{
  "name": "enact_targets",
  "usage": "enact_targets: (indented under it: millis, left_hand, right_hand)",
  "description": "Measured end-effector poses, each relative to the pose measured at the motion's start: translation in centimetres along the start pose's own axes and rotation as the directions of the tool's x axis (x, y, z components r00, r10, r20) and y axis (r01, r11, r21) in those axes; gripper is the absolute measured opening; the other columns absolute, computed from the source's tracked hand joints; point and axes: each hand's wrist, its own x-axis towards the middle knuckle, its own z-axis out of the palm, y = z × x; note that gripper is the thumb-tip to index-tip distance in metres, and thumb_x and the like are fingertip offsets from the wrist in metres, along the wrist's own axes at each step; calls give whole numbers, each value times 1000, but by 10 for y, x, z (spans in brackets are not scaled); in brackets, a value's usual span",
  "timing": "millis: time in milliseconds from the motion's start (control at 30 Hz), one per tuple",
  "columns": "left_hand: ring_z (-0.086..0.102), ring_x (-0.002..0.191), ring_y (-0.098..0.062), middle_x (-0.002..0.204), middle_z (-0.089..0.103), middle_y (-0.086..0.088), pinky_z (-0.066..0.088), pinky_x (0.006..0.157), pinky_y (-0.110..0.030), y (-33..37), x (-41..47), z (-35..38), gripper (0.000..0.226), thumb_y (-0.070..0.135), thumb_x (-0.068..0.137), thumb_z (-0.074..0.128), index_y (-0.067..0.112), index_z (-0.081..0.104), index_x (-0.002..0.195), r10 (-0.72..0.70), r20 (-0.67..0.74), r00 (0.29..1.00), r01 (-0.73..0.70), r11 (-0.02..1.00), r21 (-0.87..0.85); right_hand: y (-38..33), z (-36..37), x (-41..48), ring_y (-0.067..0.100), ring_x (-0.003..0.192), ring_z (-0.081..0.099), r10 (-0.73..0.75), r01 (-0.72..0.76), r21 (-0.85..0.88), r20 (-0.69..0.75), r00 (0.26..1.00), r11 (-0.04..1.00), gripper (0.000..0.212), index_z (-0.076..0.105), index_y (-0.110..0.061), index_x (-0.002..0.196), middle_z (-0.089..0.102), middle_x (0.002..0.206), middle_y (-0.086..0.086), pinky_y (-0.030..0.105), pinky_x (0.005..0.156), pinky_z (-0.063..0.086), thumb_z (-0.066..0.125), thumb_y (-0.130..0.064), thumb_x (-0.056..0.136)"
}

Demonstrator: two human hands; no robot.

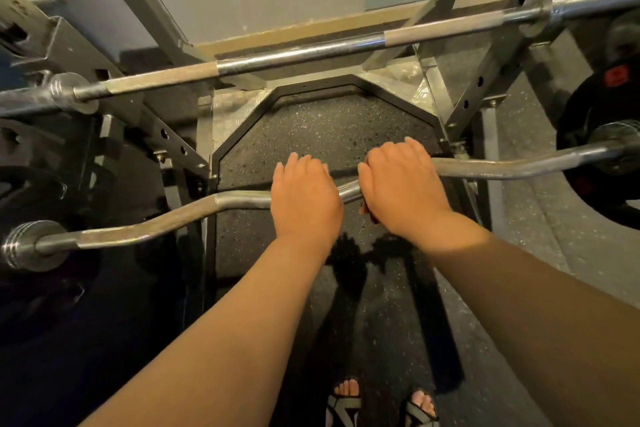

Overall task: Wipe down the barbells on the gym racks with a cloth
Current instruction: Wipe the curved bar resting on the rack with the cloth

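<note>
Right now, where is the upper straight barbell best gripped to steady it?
Probably overhand from the near side, on the left knurled section of the straight barbell: it lies across the rack, and knurling offers more hold than the smooth middle.

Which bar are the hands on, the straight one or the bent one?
The bent bar, nearest the person: left hand and right hand grip its middle. The straight bar beyond is untouched.

clear gap between curl bar (pixel 485 168) and upper barbell (pixel 301 54), uprights (pixel 481 87) apparently flanking
</note>
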Motion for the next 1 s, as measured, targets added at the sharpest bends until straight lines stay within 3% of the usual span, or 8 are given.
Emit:
enact_targets:
  millis: [100, 200, 300, 433, 567, 733, 900, 1000]
  left_hand:
    - [57, 118, -25, 114, 67, -4, 40, 107, -43, 12, 3, 1, 46, 29, 106, 25, 13, 67, 104, 45, -21, 999, -45, 998, 33]
    - [59, 119, -26, 114, 69, -4, 42, 107, -44, 11, 8, 6, 46, 30, 107, 27, 13, 69, 105, 4, -34, 999, -3, 999, 35]
    - [53, 134, -24, 127, 67, -6, 41, 109, -44, 12, 6, 10, 46, 30, 107, 29, 10, 70, 113, -14, -47, 999, 14, 1000, 12]
    - [54, 132, -23, 125, 69, -4, 42, 108, -43, 15, 4, 9, 44, 29, 106, 31, 11, 71, 110, -25, -61, 998, 24, 999, -22]
    - [68, 103, -27, 99, 73, -6, 49, 84, -41, 17, 2, 5, 36, 25, 103, 40, 11, 71, 91, -7, -130, 991, 6, 1000, -6]
    - [57, 74, -22, 87, 66, -1, 29, 67, -33, 17, 3, 2, 35, 30, 103, 34, 18, 64, 87, -4, -91, 996, 14, 994, 104]
    - [38, 69, -16, 87, 65, -1, 27, 67, -33, 19, 1, 0, 35, 30, 104, 35, 17, 63, 89, -16, -120, 993, 26, 996, 80]
    - [39, 70, -16, 89, 65, -2, 27, 68, -33, 20, 0, -1, 36, 30, 105, 34, 17, 64, 89, -20, -118, 993, 30, 996, 85]
  right_hand:
    - [3, -5, 2, 31, 68, 56, -91, 88, -30, -121, 988, 996, 20, 61, -11, 74, 57, 71, 7, 47, 75, 52, 69, -16, 92]
    - [5, 4, -10, 27, 92, 54, -59, 65, 61, -89, 994, 996, 28, 61, -15, 98, 58, 94, 3, 46, 103, 40, 41, -33, 106]
    - [13, 10, -26, 25, 114, 49, -110, 118, 135, -62, 992, 984, 30, 56, -16, 122, 55, 115, 2, 44, 120, 24, 38, -35, 106]
    - [20, 8, -18, 26, 105, 52, -123, 129, 120, -57, 991, 984, 35, 60, -16, 115, 58, 105, 2, 42, 112, 30, 34, -38, 108]
    - [13, 3, 0, 27, 84, 53, -34, 39, 79, -65, 997, 996, 35, 62, -16, 91, 58, 85, 3, 43, 89, 40, 36, -33, 107]
    - [8, 17, -25, 23, 109, 49, -15, 30, 157, -99, 995, 987, 30, 59, -18, 114, 55, 105, -1, 44, 123, 17, 35, -36, 107]
    - [11, 7, 6, 24, 74, 44, -2, 8, 79, -75, 997, 997, 31, 54, -20, 80, 57, 79, 2, 42, 78, 35, 37, -31, 104]
    - [9, 7, 6, 24, 74, 45, 45, -37, 86, -93, 995, 996, 34, 56, -20, 79, 59, 78, 2, 42, 79, 34, 37, -32, 104]
